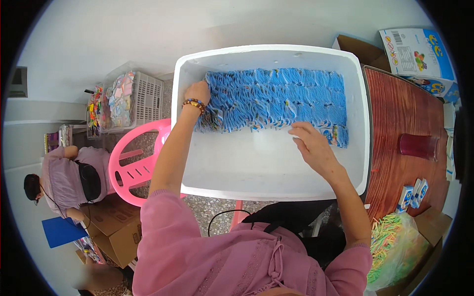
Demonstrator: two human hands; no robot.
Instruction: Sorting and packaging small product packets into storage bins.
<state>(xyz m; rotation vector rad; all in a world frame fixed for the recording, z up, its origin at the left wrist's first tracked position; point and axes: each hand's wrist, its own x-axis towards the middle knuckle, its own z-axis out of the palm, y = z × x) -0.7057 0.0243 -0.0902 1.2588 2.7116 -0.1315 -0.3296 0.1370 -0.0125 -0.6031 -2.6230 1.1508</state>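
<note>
Two hands are seen at one white foam box. Inside, blue packets, too many to be counted, are packed in rows along the far side. The left hand is curled against their left end; whether anything is grasped in its grip cannot be told. The right hand is held near their lower edge, its grip released. One red cup is set on the counter at right.
</note>
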